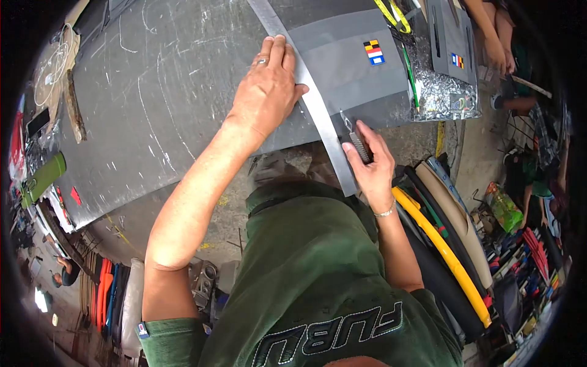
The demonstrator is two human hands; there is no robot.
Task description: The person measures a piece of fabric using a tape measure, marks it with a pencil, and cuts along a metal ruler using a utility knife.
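A long metal ruler [322, 117] lies across the dark table [202, 79] and sticks out past its near edge. My left hand [269, 85] presses flat on the ruler's left side, fingers stretched out and a ring on one. In my right hand [371, 156] is a utility knife [359, 144], its blade tip pointing away from me, just right of the ruler. Right of the ruler lies a grey fabric piece [342, 58] with a small patch of coloured flags [374, 52].
A yellow tape measure [394, 15], a green pen [410, 76] and a second grey piece [449, 43] lie at the table's right. Another person's arms [492, 40] are at the top right. Material rolls [446, 251] stand below right; a phone [38, 122] lies far left.
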